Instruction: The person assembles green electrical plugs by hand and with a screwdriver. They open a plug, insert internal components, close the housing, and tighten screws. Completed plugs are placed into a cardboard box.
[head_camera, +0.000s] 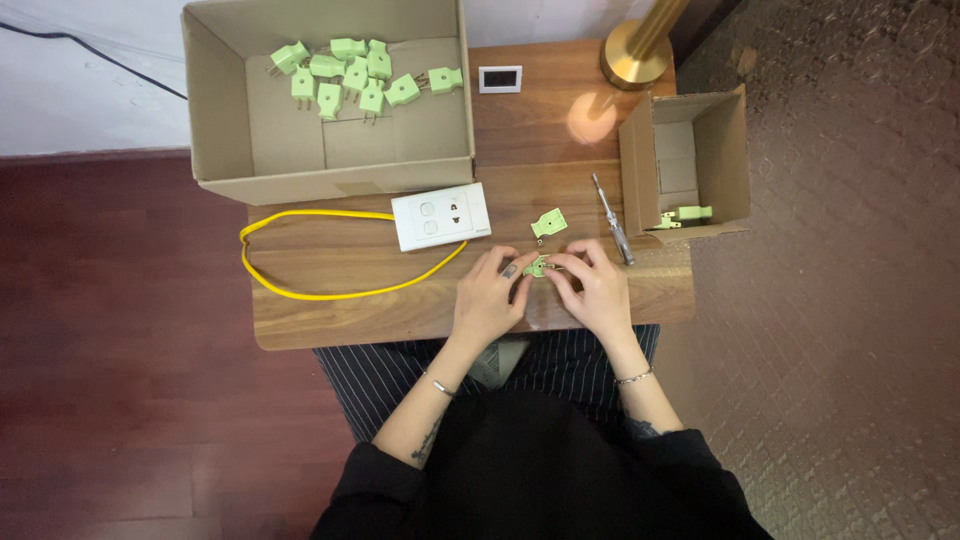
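Observation:
My left hand (487, 298) and my right hand (597, 289) meet over the front of a small wooden table (330, 310). Together they pinch a small light-green plug part (537, 266) between their fingertips. A loose light-green plug cover (548, 222) lies just beyond the hands. A screwdriver (611, 216) lies on the wood to the right of it, close to my right hand.
A white socket plate (441, 215) with a looped yellow cable (300, 290) lies left of centre. A big open cardboard box (220, 150) at the back holds several green plugs (345, 75). A smaller box (640, 160) on the right holds a green plug (688, 214). A brass lamp base (632, 52) stands behind.

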